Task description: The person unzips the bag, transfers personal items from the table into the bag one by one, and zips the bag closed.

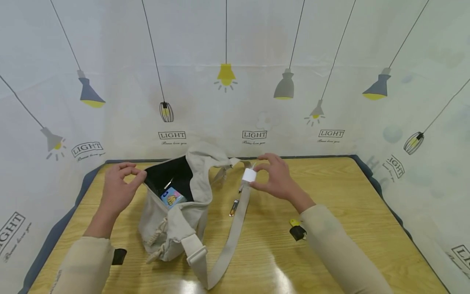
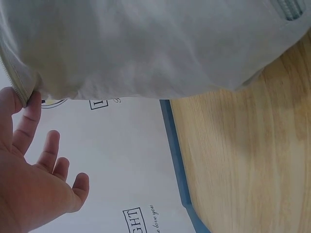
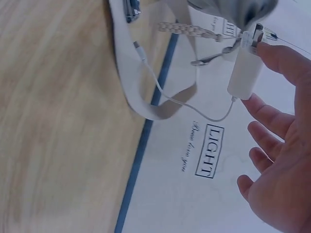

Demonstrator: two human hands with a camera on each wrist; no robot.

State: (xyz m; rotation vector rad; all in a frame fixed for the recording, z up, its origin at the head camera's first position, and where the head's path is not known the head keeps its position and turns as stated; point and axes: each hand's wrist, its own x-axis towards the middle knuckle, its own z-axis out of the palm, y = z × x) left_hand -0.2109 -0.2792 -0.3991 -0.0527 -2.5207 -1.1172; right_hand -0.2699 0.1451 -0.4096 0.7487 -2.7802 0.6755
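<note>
A beige canvas shoulder bag (image 1: 158, 232) stands on the table with its mouth open, showing a black lining. Inside lie a blue printed packet (image 1: 172, 197) and a small slim item (image 1: 168, 183). My left hand (image 1: 119, 188) pinches the zippered rim at the bag's left corner; in the left wrist view the other fingers are spread loosely. Right of the bag, my right hand (image 1: 275, 177) holds a small white adapter (image 3: 245, 73) between thumb and forefinger, above the strap. A thin white cable (image 3: 167, 97) hangs from it, ending in a small plug.
The bag's wide strap (image 1: 231, 245) loops over the table (image 1: 330, 188). Beside it lies a small metal item (image 1: 233, 207). A black and yellow item (image 1: 297, 232) is near my right sleeve, and a black piece (image 1: 119, 256) by my left sleeve. A lamp-printed curtain (image 1: 235, 110) surrounds the table.
</note>
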